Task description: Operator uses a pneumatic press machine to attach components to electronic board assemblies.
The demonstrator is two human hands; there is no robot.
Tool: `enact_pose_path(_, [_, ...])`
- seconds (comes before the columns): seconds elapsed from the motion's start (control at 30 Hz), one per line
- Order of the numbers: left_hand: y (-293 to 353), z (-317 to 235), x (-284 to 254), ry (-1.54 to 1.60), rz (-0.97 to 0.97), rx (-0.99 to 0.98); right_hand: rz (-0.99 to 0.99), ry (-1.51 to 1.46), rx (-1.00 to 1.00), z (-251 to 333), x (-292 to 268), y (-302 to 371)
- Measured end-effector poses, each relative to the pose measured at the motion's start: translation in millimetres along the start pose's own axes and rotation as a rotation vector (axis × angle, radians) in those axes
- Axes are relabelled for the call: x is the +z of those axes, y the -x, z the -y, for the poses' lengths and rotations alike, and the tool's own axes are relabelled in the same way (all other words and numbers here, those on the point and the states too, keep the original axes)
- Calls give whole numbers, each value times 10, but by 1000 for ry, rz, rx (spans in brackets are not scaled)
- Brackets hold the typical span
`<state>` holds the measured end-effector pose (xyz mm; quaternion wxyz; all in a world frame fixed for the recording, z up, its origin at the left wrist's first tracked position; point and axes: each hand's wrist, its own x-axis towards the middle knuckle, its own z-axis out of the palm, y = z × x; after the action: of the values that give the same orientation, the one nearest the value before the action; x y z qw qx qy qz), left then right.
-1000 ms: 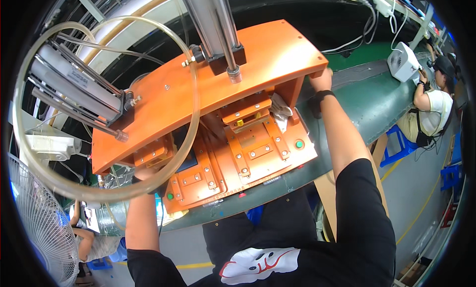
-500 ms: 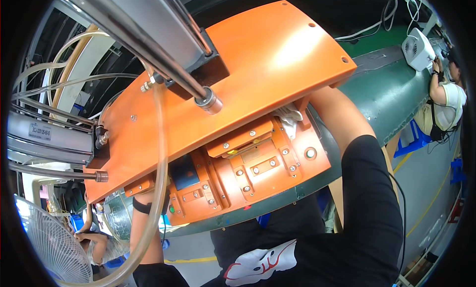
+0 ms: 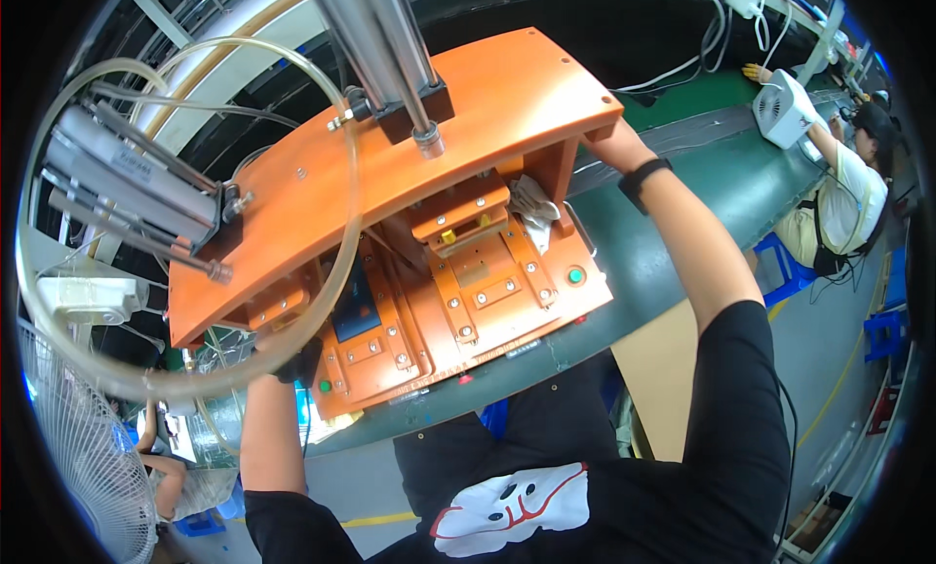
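Note:
An orange two-station press fixture (image 3: 448,354) stands in front of me, under a thick orange top plate (image 3: 497,106) that carries metal air cylinders. My right hand (image 3: 621,147) is at the plate's far right corner, beside the orange side wall, its fingers hidden behind it. On that wrist sits a black band (image 3: 642,182). At the fixture's left end, my left hand (image 3: 269,342) is mostly covered by the plate and a clear hose (image 3: 343,262); its fingers do not show. A white cloth (image 3: 533,208) lies inside by the right wall. A dark blue panel (image 3: 357,315) is in the left station.
Green buttons (image 3: 575,275) sit at the fixture's front corners. The green bench (image 3: 673,237) runs off to the right, toward a small white fan (image 3: 783,109) and a seated person (image 3: 848,189). A large caged fan (image 3: 93,447) stands at left, near another person's arm (image 3: 168,481).
My right hand has come into view at the far right corner; before, it was hidden under the plate. The view has shifted, so the fixture sits further left. The left hand stays by the left end.

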<state>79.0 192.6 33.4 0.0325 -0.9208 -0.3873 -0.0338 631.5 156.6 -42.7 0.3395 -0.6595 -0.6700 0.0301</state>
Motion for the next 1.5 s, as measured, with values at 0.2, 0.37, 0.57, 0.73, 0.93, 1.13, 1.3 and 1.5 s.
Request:
enact_pose_path(0.2, [289, -120, 128, 516, -32, -217, -184, 111, -83, 436, -675, 1208])
enact_pose_path(0.37, [614, -333, -86, 708, -258, -113, -244, -363, 350, 1274, -1277, 2336])
enact_pose_path(0.57, [1722, -303, 281, 791, -505, -300, -254, -581, 335, 2423, -1594, 3102])
enact_pose_path(0.73, [2497, -80, 1024, 540, -618, -481, 175, -490, -315, 3004, -957, 2554])
enact_pose_path(0.93, [2726, -98, 1239, 346, -459, -459, 150, -357, -599, 3513, 243, 1840])
enact_pose_path(1.13, [2720, -196, 1315, 353, -474, -486, 134, -256, -562, 3590, 792, 1477])
enact_pose_path(1.3, [2672, -245, 1272, 330, -468, -506, 222, -123, -438, 3723, 805, 1400])
enact_pose_path(1.5, [2669, -198, 1283, 258, -467, -485, 189, 109, -622, 3874, 891, 1252])
